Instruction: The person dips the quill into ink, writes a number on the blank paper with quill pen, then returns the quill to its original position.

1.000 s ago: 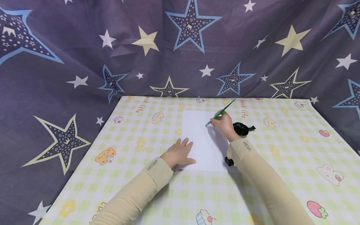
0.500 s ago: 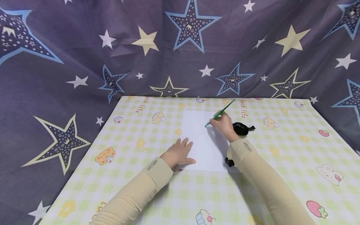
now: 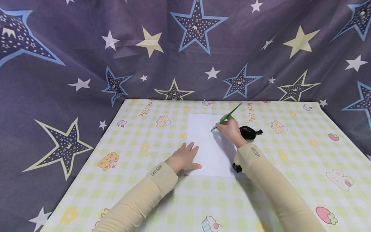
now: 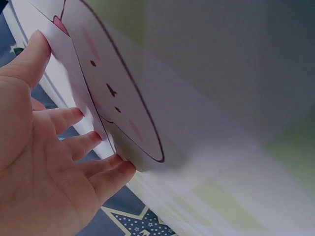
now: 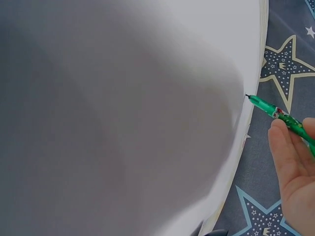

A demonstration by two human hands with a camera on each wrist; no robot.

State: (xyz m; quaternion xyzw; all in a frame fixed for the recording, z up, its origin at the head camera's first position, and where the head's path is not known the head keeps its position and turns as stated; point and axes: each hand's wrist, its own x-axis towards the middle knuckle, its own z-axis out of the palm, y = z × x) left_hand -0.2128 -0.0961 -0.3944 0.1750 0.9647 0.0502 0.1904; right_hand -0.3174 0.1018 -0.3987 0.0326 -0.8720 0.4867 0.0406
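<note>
A white sheet of paper (image 3: 205, 154) lies flat on the table. My left hand (image 3: 184, 157) rests on its left edge with fingers spread; in the left wrist view the fingertips (image 4: 123, 169) touch down beside the paper's edge and a printed animal face. My right hand (image 3: 230, 129) pinches a slim green pen (image 3: 227, 116) between thumb and fingers, its long tapered end pointing up to the right. In the right wrist view the pen's dark tip meets the paper, and the green barrel carries a small colourful print. No clear mark shows on the sheet.
A glossy black rounded object (image 3: 248, 132) with a short strip lies right of the right hand. A smaller black piece (image 3: 237, 167) shows by the right sleeve, which hides part of it. The checked tablecloth (image 3: 304, 193) ends before a dark star-patterned curtain (image 3: 191, 64).
The pen tip and right hand have shifted very slightly down and to the left on the paper. The left hand has stayed in place.
</note>
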